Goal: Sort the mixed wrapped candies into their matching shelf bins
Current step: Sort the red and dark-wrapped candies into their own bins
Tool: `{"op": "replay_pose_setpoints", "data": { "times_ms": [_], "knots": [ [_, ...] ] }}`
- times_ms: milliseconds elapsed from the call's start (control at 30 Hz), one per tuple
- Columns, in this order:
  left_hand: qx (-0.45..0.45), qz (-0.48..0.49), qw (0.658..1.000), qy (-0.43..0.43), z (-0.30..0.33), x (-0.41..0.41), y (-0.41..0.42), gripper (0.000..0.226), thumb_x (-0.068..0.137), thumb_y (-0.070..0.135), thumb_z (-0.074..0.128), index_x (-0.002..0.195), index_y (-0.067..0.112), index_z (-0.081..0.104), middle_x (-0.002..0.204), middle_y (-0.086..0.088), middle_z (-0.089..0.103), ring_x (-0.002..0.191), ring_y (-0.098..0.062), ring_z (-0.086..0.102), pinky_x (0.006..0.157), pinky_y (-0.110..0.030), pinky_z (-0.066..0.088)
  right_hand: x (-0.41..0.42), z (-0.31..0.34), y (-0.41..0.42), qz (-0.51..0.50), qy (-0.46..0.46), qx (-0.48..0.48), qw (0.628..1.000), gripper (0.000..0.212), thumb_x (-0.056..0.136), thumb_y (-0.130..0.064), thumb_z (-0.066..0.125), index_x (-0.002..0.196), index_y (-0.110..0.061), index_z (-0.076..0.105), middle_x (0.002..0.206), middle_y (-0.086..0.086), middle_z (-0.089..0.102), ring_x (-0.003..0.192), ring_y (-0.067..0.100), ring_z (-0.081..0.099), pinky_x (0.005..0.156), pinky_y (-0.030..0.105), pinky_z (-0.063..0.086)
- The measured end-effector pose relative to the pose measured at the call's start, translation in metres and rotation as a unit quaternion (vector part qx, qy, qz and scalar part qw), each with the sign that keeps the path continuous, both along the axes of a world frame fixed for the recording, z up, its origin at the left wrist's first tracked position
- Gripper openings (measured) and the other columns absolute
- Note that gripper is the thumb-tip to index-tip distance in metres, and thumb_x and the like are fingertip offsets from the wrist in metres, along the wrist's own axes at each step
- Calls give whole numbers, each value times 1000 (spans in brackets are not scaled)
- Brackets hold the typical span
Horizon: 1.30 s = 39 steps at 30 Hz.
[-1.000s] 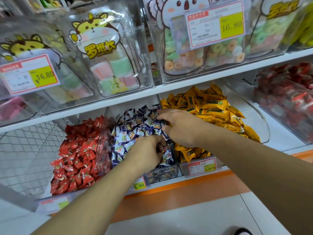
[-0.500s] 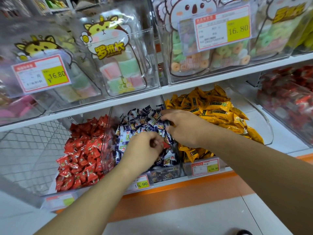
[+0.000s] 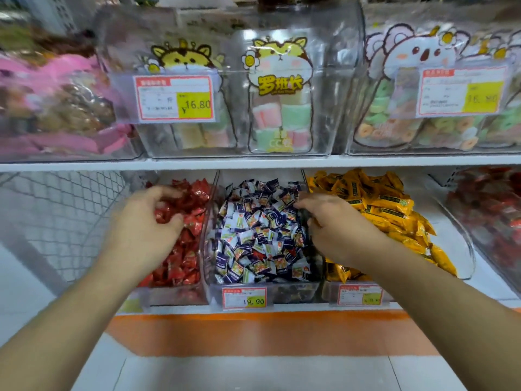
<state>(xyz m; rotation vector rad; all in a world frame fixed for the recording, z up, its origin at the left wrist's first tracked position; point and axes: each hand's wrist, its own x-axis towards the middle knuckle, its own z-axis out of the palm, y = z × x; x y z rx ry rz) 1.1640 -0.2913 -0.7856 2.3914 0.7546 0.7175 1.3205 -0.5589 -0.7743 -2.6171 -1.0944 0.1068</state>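
Three clear bins sit side by side on the lower shelf. The left one holds red wrapped candies (image 3: 184,261), the middle one blue-and-white candies (image 3: 253,235), the right one yellow candies (image 3: 380,204). My left hand (image 3: 141,227) hovers over the red bin, fingers curled, pinching a red candy (image 3: 163,215) between thumb and fingers. My right hand (image 3: 335,224) lies at the right edge of the middle bin. Its bent fingertips rest on the blue-and-white candies, and I see nothing held in it.
The upper shelf edge (image 3: 253,162) hangs just above the bins, carrying clear boxes of marshmallow rolls (image 3: 282,119) and ring gummies (image 3: 394,131). A wire mesh panel (image 3: 64,210) stands to the left. Another bin of red candies (image 3: 493,210) sits far right. Price tags (image 3: 244,297) front the bins.
My left hand left the middle bin and moved left over the red bin, carrying a red candy. My right hand stayed at the middle bin's right edge. The camera view shifted right.
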Motion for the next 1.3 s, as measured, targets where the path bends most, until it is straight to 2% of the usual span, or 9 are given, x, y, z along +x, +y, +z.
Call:
{"op": "replay_pose_setpoints", "data": {
  "times_ms": [167,300,400,533,667,833,933,1133,1300],
  "knots": [
    [67,-154,984,64,-8,-2,-13,42,93,31,70,134,37,59,138,18,53,121,-5,52,106,-24,39,-12,-12,29,89,-55,-6,994,43,101,-24,61,144,-26,57,147,-6,55,140,19,44,117,42,40],
    [65,-215,961,162,-20,-6,-23,64,98,48,61,156,41,35,165,27,11,142,-4,40,113,-26,39,-30,-26,58,156,8,-49,986,42,97,-31,69,138,-34,60,141,-9,59,129,15,55,106,42,51],
    [76,-214,957,181,-25,-8,-22,70,99,45,61,159,34,29,167,27,-3,132,-8,50,97,-28,50,-32,-36,66,161,15,-77,984,42,93,-25,71,133,-35,63,134,-9,62,121,14,58,101,39,54],
    [53,-212,959,181,-24,-11,-20,69,98,40,63,159,32,30,166,30,-5,113,-3,57,82,-21,44,-25,-38,67,114,29,-100,988,54,86,-30,80,133,-45,58,123,-12,66,109,13,62,93,40,57],
    [45,-217,955,196,-21,-13,-21,64,99,39,62,156,34,33,167,29,-4,70,13,54,57,-13,31,-25,-40,65,117,-7,-129,985,44,84,-25,82,119,-45,65,118,-13,64,108,14,62,87,38,57],
    [53,-225,955,188,-25,-13,-20,56,99,37,61,150,32,39,167,27,-6,68,29,47,65,-24,46,-23,-42,63,105,-19,-124,987,32,82,-13,82,104,-34,74,116,-7,63,109,16,60,94,33,54],
    [51,-232,954,184,-25,-13,-20,53,100,36,61,149,31,41,168,26,-6,68,41,35,58,-18,37,-17,-37,64,77,-33,-90,992,32,82,-9,82,103,-31,74,114,-4,61,106,18,59,93,30,52],
    [53,-230,955,181,-27,-9,-20,46,99,35,61,141,30,44,168,25,-3,69,29,47,54,-18,35,2,-21,63,43,-159,-57,985,32,83,-11,78,108,-31,76,121,-6,63,112,20,61,89,40,57],
    [49,-227,955,184,-27,-9,-21,36,99,33,62,132,29,49,166,27,-1,74,26,48,51,-19,31,-19,-27,69,117,18,-44,992,16,91,-19,76,93,-34,81,96,-20,71,92,-4,63,90,21,52]
  ]
}}
